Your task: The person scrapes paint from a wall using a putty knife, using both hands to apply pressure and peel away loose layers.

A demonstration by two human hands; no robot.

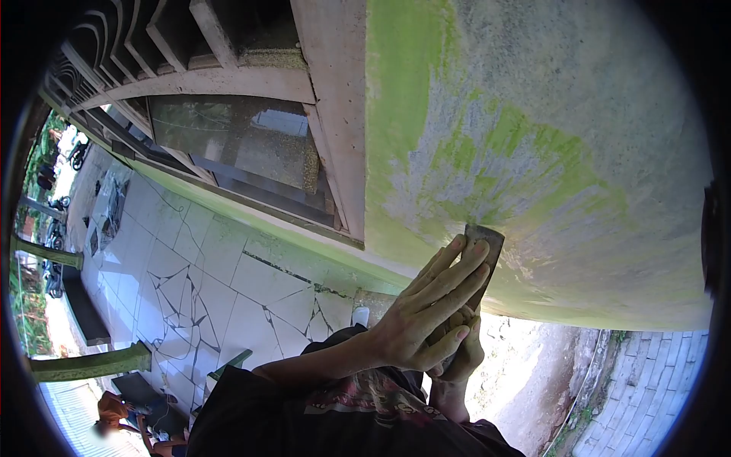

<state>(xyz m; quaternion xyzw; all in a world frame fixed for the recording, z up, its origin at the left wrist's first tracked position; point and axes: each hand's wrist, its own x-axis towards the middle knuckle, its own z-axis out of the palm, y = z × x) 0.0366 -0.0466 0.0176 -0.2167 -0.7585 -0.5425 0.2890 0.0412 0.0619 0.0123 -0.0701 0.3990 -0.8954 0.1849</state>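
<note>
- The left hand (426, 308) lay flat, fingers together, pressing a scraper blade (484, 251) against the green-stained wall (548, 137).
- The right hand (459, 350), under the left, seemingly gripped the handle; its fingers were mostly hidden.
- The window frame (335, 114) stood beside the blade.

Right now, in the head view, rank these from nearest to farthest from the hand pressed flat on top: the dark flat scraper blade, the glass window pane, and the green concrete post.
1. Dark flat scraper blade: under the fingertips of the upper hand, against the green-stained wall.
2. Glass window pane: up and left, apart.
3. Green concrete post: far left, beyond the cracked tiles.
</note>
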